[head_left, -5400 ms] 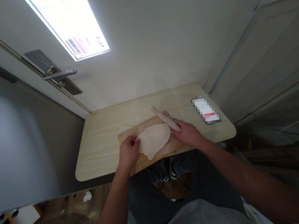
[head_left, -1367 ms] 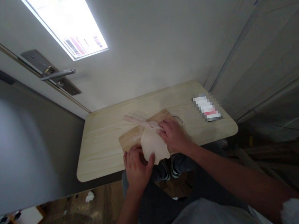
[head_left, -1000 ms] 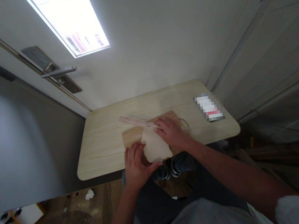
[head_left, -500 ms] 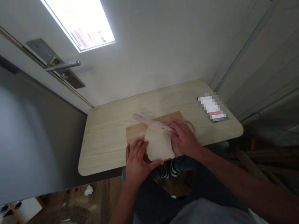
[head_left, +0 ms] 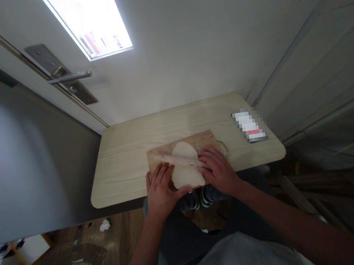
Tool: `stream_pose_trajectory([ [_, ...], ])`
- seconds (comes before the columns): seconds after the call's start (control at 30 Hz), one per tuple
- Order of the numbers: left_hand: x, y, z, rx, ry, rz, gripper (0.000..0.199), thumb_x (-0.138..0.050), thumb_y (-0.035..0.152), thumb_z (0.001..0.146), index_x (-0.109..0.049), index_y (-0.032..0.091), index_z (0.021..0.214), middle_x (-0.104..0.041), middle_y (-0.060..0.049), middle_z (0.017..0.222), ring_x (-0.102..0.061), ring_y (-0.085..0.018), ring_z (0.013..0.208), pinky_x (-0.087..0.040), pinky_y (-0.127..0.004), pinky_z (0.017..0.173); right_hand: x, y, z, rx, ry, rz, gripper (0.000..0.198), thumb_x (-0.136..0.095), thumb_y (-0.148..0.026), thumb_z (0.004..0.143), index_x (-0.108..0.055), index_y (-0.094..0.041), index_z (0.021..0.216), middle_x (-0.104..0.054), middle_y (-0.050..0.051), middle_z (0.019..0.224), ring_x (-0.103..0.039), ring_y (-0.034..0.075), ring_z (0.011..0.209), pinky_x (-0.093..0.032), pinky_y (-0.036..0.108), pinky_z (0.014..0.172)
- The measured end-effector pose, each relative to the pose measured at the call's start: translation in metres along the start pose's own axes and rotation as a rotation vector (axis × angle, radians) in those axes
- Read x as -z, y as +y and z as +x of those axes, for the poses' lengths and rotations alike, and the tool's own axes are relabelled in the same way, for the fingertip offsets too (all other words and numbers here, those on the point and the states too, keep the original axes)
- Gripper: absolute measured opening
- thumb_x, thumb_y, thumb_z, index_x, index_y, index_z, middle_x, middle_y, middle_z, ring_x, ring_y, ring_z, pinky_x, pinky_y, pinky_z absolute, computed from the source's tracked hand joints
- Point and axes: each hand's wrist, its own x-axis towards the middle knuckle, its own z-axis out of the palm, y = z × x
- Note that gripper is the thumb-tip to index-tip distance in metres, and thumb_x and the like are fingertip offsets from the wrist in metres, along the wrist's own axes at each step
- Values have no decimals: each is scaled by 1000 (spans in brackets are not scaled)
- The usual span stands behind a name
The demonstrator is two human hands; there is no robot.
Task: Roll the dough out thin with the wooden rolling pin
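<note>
A flat, rounded sheet of pale dough (head_left: 188,178) lies on a wooden cutting board (head_left: 202,138) with a metal ring handle at its right end. Across the dough lies a thin wooden rolling pin (head_left: 181,161), slanting down to the right. My right hand (head_left: 218,168) is closed on the pin's right end, its fingertips over the wood. Along the dough's left and near edges rests my left hand (head_left: 164,191), fingers apart and thumb stretched along the near edge. The pin's left end is free, just above my left fingers.
The board sits at the front of a light wood table (head_left: 118,162). A phone (head_left: 249,126), blurred out, lies on the right. Behind stands a door with a lever handle (head_left: 70,77). A crumpled white scrap (head_left: 105,225) and pale powder are on the floor at left.
My right hand has rolled the pin toward me, from the dough's far edge to across its middle. The far part of the dough now shows beyond it. My left hand stays nearly in place.
</note>
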Motion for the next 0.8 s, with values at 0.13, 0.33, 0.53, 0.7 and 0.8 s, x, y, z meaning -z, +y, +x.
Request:
stream_pose_trajectory([
  [0.13,-2,6,-2,26,19,1,79,-72,69,72,-55,24,136,-58,-13,143,-44,-36,138,-20,-62,119,0,-5,0,-18,24,-18,24,-56,-31,95,-62,-19,114,-65,10,125,-49,30,129,-36,55,112],
  [0.33,-2,3,-2,2,85,-97,61,-74,60,77,-60,24,124,-62,-12,137,-51,-34,131,-27,-60,116,-1,-8,-3,-49,41,-28,24,-52,-33,97,-62,-18,113,-66,12,122,-51,29,126,-36,53,112],
  [0.53,9,-7,23,74,364,-205,29,-64,40,91,-63,19,111,-66,-11,116,-58,-26,115,-47,-45,102,0,-10,-4,-62,12,-83,25,-52,-33,96,-62,-19,113,-64,11,126,-48,31,129,-32,55,113],
  [0.7,5,-18,57,8,229,-258,32,-63,41,91,-65,23,118,-65,-9,123,-56,-26,120,-45,-46,106,0,-9,1,-78,8,-120,28,-52,-39,96,-62,-19,112,-62,11,130,-46,31,130,-30,53,114],
  [0.8,-4,-24,61,-32,158,-324,27,-67,43,89,-70,25,109,-66,-7,121,-58,-26,118,-47,-47,105,-2,-8,9,-124,22,-173,34,-45,-41,99,-60,-18,120,-61,12,133,-45,31,131,-29,53,114],
])
